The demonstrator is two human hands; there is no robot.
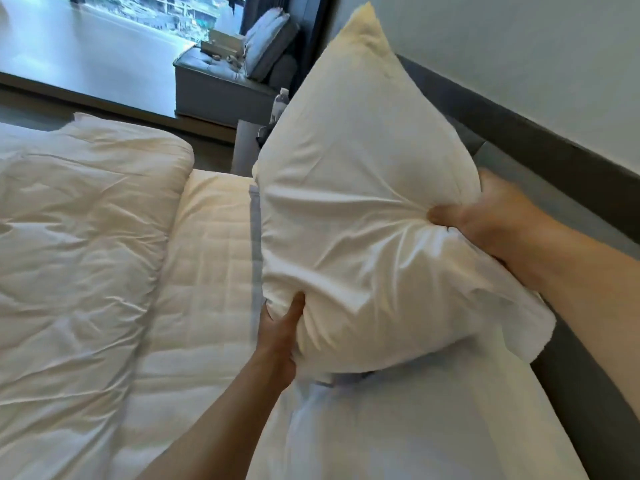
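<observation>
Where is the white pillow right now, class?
In the head view the pillow is held centre-right above the mattress, the left hand gripping its lower edge and the right hand its right side, beside the grey headboard.

The pillow (356,216) stands above the bed (214,271) near its head edge, between the left hand (277,337) and right hand (485,220). The duvet (76,237) lies bunched to its left.

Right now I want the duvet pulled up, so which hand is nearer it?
Left. The left hand grips the pillow's lower edge, on the duvet's side; the right hand grips its far side, by the headboard.
</observation>
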